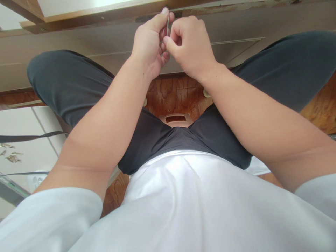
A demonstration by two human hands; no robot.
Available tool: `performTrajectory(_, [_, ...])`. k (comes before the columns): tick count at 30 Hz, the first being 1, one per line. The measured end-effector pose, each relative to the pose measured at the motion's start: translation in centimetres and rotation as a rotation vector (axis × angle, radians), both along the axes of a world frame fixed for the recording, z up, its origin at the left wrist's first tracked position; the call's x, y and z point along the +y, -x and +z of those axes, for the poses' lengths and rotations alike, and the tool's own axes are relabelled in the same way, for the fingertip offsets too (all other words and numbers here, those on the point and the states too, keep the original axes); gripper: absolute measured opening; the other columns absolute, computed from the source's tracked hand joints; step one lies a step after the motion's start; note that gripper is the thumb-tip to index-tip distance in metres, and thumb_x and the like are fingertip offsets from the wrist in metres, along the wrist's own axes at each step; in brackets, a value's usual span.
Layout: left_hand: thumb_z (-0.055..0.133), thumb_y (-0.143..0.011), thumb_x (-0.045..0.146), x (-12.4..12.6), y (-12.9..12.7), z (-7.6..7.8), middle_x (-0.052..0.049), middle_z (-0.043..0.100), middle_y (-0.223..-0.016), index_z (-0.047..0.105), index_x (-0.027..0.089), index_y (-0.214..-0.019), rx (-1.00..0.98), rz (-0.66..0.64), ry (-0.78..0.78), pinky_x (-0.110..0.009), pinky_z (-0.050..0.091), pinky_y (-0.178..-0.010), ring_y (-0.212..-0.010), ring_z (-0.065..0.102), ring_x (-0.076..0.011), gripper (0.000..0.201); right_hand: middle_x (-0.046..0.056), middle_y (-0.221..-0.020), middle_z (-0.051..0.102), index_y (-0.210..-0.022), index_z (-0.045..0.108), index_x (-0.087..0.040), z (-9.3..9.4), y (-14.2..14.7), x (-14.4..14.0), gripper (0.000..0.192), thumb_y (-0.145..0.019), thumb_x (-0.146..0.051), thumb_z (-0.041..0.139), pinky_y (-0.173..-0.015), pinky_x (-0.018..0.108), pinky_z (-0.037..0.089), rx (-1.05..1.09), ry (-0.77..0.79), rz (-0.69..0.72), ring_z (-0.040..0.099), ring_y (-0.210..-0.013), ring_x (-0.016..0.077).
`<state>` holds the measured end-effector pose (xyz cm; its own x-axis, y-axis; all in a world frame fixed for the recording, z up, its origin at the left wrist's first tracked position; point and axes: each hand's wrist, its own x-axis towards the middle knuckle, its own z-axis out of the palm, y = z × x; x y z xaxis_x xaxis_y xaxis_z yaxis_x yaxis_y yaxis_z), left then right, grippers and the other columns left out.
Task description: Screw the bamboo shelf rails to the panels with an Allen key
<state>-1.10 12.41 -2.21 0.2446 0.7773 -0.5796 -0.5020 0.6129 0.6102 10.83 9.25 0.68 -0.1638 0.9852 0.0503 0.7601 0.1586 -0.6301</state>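
Observation:
A thin, straight metal rod [168, 25] stands upright in the view, its far end at the lower edge of a brown wooden rail [115, 13]. My left hand [150, 43] is closed around the rod's far part, thumb and forefinger close to the rail. Lower down, my right hand [191, 45] pinches the near end between thumb and curled forefinger. The fingers cover that near end, so its shape and the tool's exact kind cannot be made out. A dark spot on the rail lies right at the left fingertips.
Several small screws [13, 157] lie on a pale surface [25, 122] at the left, with dark straps nearby. A pale panel [105, 42] runs below the rail. Between my legs, a pink stool [177, 122] shows above the wooden floor [178, 92].

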Motion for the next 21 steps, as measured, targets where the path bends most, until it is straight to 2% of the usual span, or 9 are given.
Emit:
performTrajectory(3, [0.069,-0.089,0.044,-0.1,-0.1,0.0,0.001,0.061,-0.083,0.066,0.021,-0.073,0.083,0.023,-0.137,-0.031,0.036,-0.068,-0.074,0.047,-0.0118,0.028,0.004,-0.08,0.062,-0.07,0.039,-0.021,0.3,0.1,-0.2,0.025,-0.091,-0.022,0.051,-0.078,0.032,0.041,-0.086,-0.016,0.014,0.059,-0.08,0.0205])
performTrajectory(9, [0.065,-0.09,0.033,-0.3,-0.1,0.5,0.0,0.06,-0.075,0.061,0.021,-0.073,0.082,0.003,-0.115,-0.031,0.037,-0.068,-0.076,0.048,-0.0125,0.021,0.006,-0.092,0.067,-0.079,0.042,-0.021,1.2,0.3,-0.6,0.018,-0.094,-0.03,0.047,-0.087,0.038,0.046,-0.185,-0.055,-0.005,0.065,-0.096,0.0278])
performTrajectory(13, [0.066,-0.088,0.03,-0.4,-0.1,0.4,0.001,0.061,-0.071,0.058,0.022,-0.07,0.076,-0.005,-0.123,-0.031,0.036,-0.066,-0.078,0.051,-0.0137,0.021,0.007,-0.097,0.068,-0.082,0.045,-0.021,1.4,0.4,-0.6,0.015,-0.095,-0.028,0.044,-0.088,0.04,0.047,-0.266,-0.048,-0.008,0.065,-0.102,0.0311])
performTrajectory(17, [0.07,-0.081,0.027,-0.4,-0.1,0.1,0.002,0.06,-0.073,0.059,0.02,-0.075,0.065,0.023,-0.154,-0.03,0.041,-0.068,-0.075,0.053,-0.0126,0.014,0.007,-0.096,0.068,-0.082,0.048,-0.021,1.0,0.2,-0.5,0.016,-0.096,-0.026,0.043,-0.086,0.039,0.047,-0.246,-0.069,0.027,0.066,-0.1,0.0302])
performTrajectory(21, [0.072,-0.082,0.033,-0.4,-0.1,0.1,0.001,0.054,-0.074,0.056,0.018,-0.076,0.087,0.028,-0.17,-0.029,0.041,-0.065,-0.067,0.052,-0.0112,0.022,0.007,-0.092,0.068,-0.081,0.052,-0.02,0.7,0.0,-0.5,0.017,-0.096,-0.025,0.044,-0.083,0.035,0.046,-0.201,-0.075,0.033,0.064,-0.092,0.0261])
